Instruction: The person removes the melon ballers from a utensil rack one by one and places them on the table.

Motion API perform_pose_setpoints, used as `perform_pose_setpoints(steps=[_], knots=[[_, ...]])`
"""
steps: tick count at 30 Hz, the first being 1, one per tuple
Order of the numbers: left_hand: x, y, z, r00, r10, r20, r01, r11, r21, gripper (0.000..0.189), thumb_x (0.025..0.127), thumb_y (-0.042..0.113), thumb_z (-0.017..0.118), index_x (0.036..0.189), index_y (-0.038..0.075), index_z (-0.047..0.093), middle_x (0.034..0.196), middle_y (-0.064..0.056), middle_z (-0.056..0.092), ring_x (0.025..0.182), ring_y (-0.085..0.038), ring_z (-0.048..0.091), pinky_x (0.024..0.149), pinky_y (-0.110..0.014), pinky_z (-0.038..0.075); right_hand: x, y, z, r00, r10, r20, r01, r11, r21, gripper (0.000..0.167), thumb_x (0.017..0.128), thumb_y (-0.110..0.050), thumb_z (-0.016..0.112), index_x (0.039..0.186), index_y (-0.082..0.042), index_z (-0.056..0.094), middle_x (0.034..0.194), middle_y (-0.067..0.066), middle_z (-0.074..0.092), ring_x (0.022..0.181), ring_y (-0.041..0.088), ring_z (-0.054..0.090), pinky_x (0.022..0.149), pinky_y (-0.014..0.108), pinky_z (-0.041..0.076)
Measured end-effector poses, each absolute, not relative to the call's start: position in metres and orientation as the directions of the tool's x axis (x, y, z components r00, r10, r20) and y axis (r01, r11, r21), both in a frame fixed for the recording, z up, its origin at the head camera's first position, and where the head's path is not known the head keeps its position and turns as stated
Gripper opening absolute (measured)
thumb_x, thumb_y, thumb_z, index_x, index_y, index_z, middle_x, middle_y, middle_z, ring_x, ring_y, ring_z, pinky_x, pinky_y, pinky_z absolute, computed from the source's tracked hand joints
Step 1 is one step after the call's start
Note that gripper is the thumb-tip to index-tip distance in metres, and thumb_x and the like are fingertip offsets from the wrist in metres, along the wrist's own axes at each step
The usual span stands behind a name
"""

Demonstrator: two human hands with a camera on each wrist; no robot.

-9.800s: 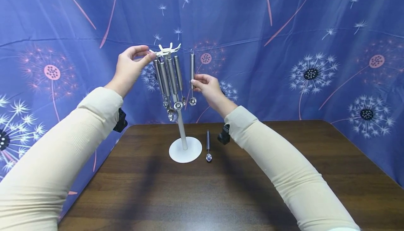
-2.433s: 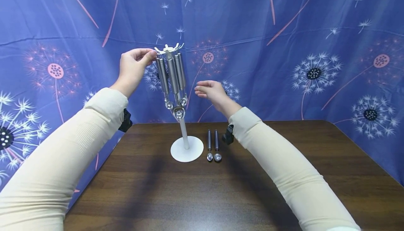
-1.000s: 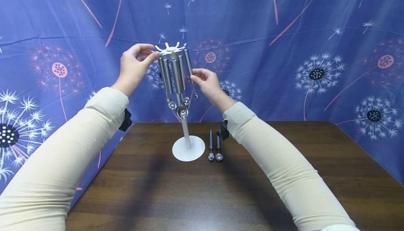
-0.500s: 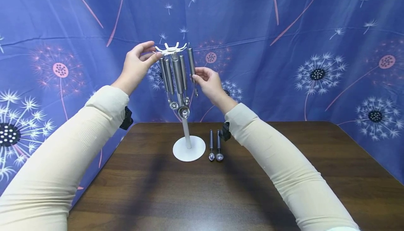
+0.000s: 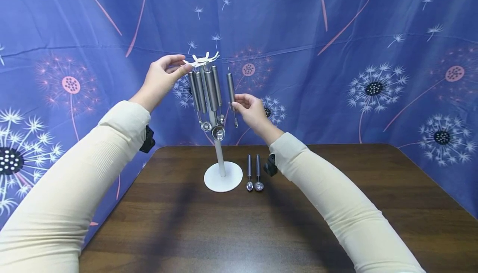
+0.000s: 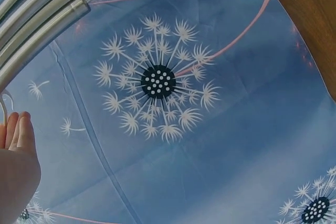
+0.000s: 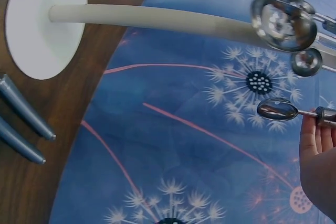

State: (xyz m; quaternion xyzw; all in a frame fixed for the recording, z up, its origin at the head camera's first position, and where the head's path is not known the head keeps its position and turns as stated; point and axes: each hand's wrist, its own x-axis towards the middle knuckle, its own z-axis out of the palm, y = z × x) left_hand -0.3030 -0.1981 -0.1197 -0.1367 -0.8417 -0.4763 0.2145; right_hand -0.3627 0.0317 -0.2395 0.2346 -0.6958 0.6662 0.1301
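Beside the white stand (image 5: 220, 157), a steel spoon (image 5: 231, 86) held by the right hand (image 5: 254, 113)

The right hand has a narrow grip: thumb and fingertips close together on the lower part of the spoon's handle. The spoon points bowl down, tilted slightly, with the wire hook at its top end free of the rack. It is in the air to the right of the stand, apart from the utensils hanging there. The right wrist view shows its oval bowl (image 7: 276, 109) beyond the fingertips, near a larger round bowl (image 7: 283, 23) that hangs from the stand.

The left hand (image 5: 162, 74) is up at the prongs (image 5: 203, 60) on top of the stand, its thumb and forefinger pinching the end of one at the left side. The gap between these fingers is small, and the prong's tip is hidden by them. In the left wrist view, only part of this hand shows at the edge, next to a thin loop.

Below the prongs, several steel handles (image 5: 210, 86) hang in a cluster around the pole, bowls lowest. On the brown table (image 5: 179, 231), right of the round base (image 5: 231, 177), two more utensils (image 5: 258, 167) lie side by side, just apart, their bowls toward the person. Behind everything hangs a blue curtain (image 5: 291, 74) printed with dandelions.
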Motion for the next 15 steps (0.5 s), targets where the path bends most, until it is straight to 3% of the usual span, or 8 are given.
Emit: perform_pose_setpoints(steps=[4,8,15], knots=[[-0.303,-0.199,-0.119,-0.872,0.031,0.488,0.430,0.522,0.736,0.060,0.091,0.041,0.066,0.140,0.010,0.050,0.131,-0.008,0.057,0.130,-0.019,0.052,0.110,-0.034,0.042,-0.364,0.034,-0.248,-0.868,-0.147,0.475,-0.482,0.010,-0.876,0.028,0.095,-0.005,0.060,0.120,0.007,0.060,0.112,0.023,0.064,0.092,0.020,0.065,0.086,0.027,0.057],[-0.302,-0.199,-0.117,-0.871,0.023,0.491,0.424,0.537,0.729,0.058,0.091,0.040,0.066,0.138,0.010,0.052,0.132,-0.010,0.058,0.128,-0.018,0.054,0.110,-0.033,0.042,-0.365,0.038,-0.253,-0.878,-0.142,0.457,-0.464,0.025,-0.885,0.029,0.095,-0.006,0.060,0.121,0.007,0.059,0.114,0.022,0.064,0.088,0.013,0.063,0.090,0.034,0.057],[-0.303,-0.201,-0.115,-0.863,0.007,0.505,0.421,0.564,0.711,0.050,0.091,0.036,0.067,0.132,0.008,0.056,0.124,-0.006,0.062,0.120,-0.013,0.059,0.108,-0.031,0.044,-0.367,0.045,-0.262,-0.897,-0.132,0.422,-0.432,0.048,-0.901,0.032,0.096,-0.008,0.060,0.125,0.006,0.057,0.117,0.022,0.063,0.089,0.015,0.063,0.093,0.040,0.055]])
